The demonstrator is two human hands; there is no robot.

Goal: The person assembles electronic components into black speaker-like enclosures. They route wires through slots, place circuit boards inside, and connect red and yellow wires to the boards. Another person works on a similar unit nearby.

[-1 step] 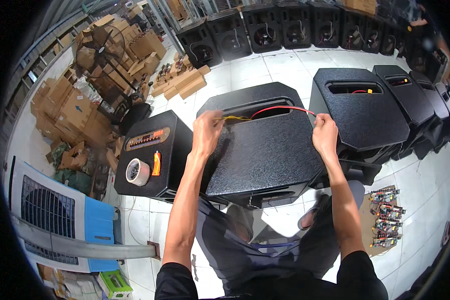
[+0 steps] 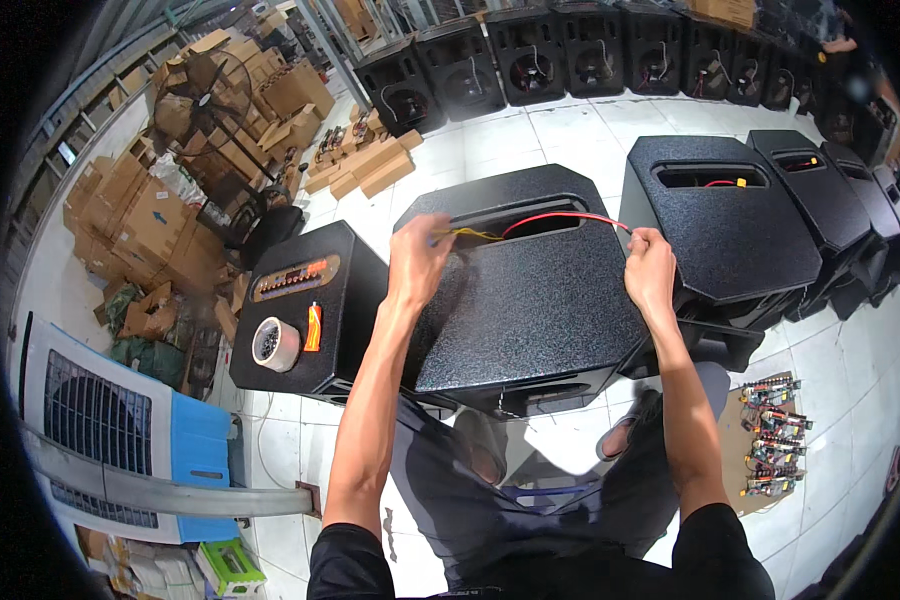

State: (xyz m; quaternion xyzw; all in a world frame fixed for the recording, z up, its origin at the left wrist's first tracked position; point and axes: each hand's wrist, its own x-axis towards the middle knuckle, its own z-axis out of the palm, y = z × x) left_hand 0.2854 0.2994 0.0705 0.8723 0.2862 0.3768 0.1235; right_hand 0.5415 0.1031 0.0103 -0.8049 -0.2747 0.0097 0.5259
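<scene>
A black speaker cabinet with a textured panel and a long slot stands in front of me. Out of the slot come yellow wires and a red wire. At the slot's left end, my left hand is closed on the yellow wires; its fingertips are slightly blurred. My right hand pinches the far end of the red wire past the cabinet's right edge, so that the wire arches over the slot. Where the wires lead inside the cabinet is hidden.
On a smaller black cabinet at left lie a tape roll, an orange packet and a strip of terminals. More cabinets stand at right. Circuit boards lie on cardboard at lower right. A metal post crosses at lower left.
My left hand has shifted very slightly at the yellow wires. The right hand and the red wire look the same.
</scene>
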